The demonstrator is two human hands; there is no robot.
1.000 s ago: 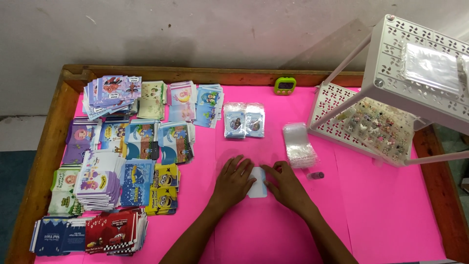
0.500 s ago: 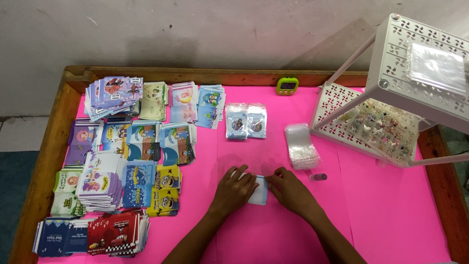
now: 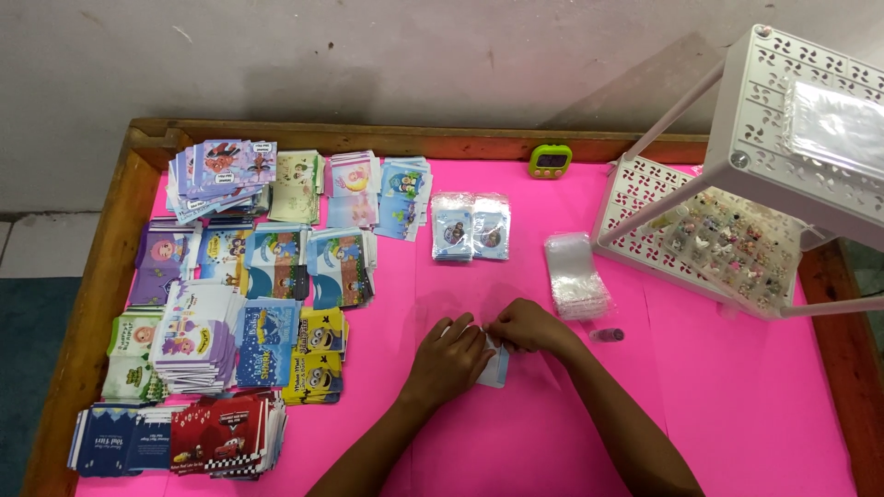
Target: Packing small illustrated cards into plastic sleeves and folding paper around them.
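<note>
Pink table (image 3: 737, 414) carries a small card in a clear sleeve (image 3: 495, 364), pinched between left hand (image 3: 448, 359) and right hand (image 3: 527, 327), its long axis running away from the person. Beyond the card lie clear sleeves (image 3: 575, 276), two packed cards (image 3: 471, 226), then a green timer (image 3: 550, 160).

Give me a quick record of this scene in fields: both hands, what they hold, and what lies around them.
Surface: pink table with a wooden rim
Left hand: rests on a small card in a clear sleeve
Right hand: pinches the top edge of the same card
Left of hands: stacks of colourful cards
Above hands: two sleeved packs
Right of hands: pile of clear sleeves, white perforated rack
Far edge: small green timer
</note>
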